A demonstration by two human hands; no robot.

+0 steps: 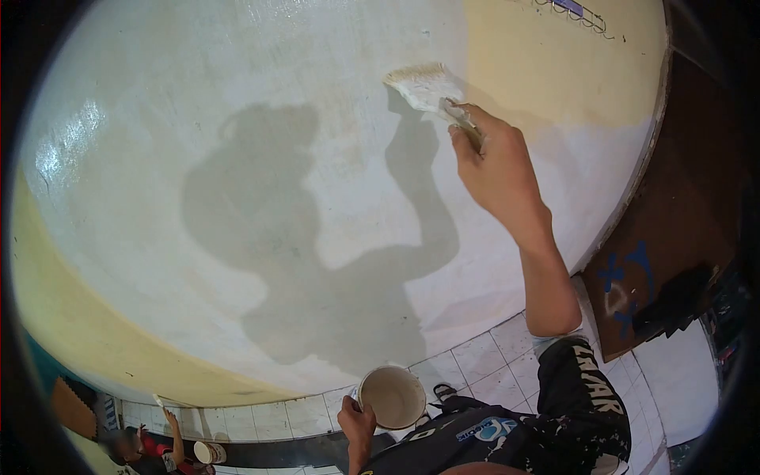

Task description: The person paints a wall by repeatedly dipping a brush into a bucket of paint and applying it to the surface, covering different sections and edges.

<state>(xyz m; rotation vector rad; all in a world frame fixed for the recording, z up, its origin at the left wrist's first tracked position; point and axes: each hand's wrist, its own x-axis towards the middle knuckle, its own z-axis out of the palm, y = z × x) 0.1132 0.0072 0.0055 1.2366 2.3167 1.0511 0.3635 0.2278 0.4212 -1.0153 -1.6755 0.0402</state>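
A wide paintbrush (423,87), its bristles coated in white paint, is pressed close to the wall (348,182). My right hand (499,154) is closed round its handle, thumb and fingers near the base of the bristles. White paint covers much of the wall around the brush, and yellow shows at the upper right and lower left. Low in front of my body, my left hand (358,423) grips the rim of a round paint bucket (393,398) from its left side. Pale paint coats the bucket's inside.
At the lower left, another person (138,451) raises a brush to the wall, with a second bucket (210,452) beside them. A wire hook rack (574,11) hangs at the top right. A brown door (633,277) stands at the right. White tiles (483,356) cover the floor.
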